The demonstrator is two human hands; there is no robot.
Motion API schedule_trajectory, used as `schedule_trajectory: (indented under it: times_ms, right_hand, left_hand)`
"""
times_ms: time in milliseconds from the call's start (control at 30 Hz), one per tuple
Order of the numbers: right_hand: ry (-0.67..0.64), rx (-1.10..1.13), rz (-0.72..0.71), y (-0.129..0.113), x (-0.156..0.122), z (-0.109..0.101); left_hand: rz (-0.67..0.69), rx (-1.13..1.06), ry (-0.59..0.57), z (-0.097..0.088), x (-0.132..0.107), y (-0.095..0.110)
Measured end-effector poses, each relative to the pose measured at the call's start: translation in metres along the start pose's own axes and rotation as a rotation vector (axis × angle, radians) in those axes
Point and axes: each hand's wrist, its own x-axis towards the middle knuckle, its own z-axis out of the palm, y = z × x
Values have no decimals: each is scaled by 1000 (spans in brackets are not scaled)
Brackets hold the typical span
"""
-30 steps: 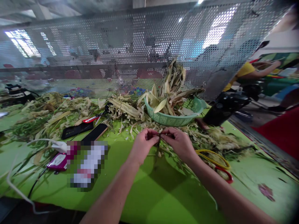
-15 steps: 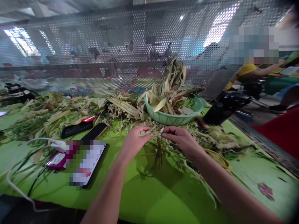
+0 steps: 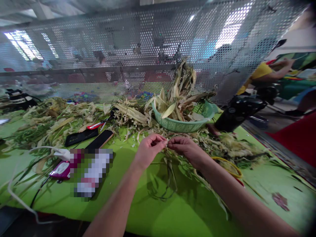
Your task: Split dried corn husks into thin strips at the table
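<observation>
My left hand (image 3: 149,149) and my right hand (image 3: 186,149) meet fingertip to fingertip above the green table (image 3: 150,210). Both are closed in a pinch on a small pale piece of dried plant, seemingly husk, mostly hidden by the fingers. Thin brownish-green strands (image 3: 171,172) hang below the fingertips; I cannot tell whether they join the pinched piece. Just beyond stands a light green plastic basket (image 3: 181,126) heaped with dried corn husks (image 3: 182,89). Loose dried husk scraps (image 3: 134,113) lie around the basket's base.
On the left lie a purple power bank (image 3: 60,169) with a white cable, dark phones (image 3: 100,140), a red cutter (image 3: 95,125) and more dried leaves (image 3: 56,121). A yellow ring (image 3: 229,166) lies right. A perforated metal screen (image 3: 118,49) stands behind; a person in yellow (image 3: 261,73) sits beyond.
My hands have drawn closer together, the left moving slightly right with its fingers curling tighter. The hanging strands have shifted a little right and spread lower.
</observation>
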Motion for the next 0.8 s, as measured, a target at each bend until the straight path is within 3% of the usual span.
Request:
schedule_trajectory:
  times_ms: [100, 300, 533, 800]
  right_hand:
    - [-19, -6, -1, 5, 2, 1]
    - [15, -89, -15, 11, 6, 1]
    - [70, -701, -202, 6, 5, -15]
    - [79, -766, -279, -3, -6, -10]
  left_hand:
    - [-36, -12, -70, 4, 0, -5]
    - [-44, 34, -1, 5, 3, -17]
    - [-109, 198, 15, 12, 14, -45]
    - [-95, 151, 1, 16, 14, -51]
